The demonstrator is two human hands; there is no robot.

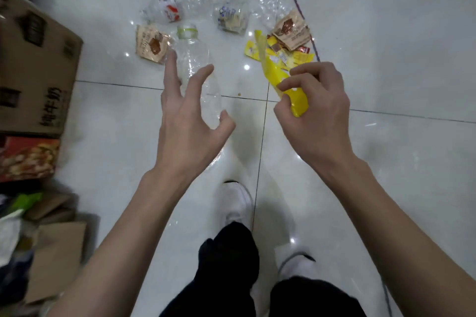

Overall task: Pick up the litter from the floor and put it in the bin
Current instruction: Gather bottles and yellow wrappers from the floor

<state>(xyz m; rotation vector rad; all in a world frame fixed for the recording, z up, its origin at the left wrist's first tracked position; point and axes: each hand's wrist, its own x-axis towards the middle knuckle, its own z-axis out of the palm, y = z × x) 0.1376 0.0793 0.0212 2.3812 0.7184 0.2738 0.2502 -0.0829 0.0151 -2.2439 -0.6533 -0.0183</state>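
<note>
Crinkled yellow wrapper (296, 95) pinched in right hand (316, 115); left hand (188, 120) splayed.

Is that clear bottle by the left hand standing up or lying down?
Lying down: the clear bottle stretches along the floor tiles, green-ringed neck pointing away.

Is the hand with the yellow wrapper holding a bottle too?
No, the right hand pinches only the yellow wrapper; the clear bottle lies by the open left hand.
</note>
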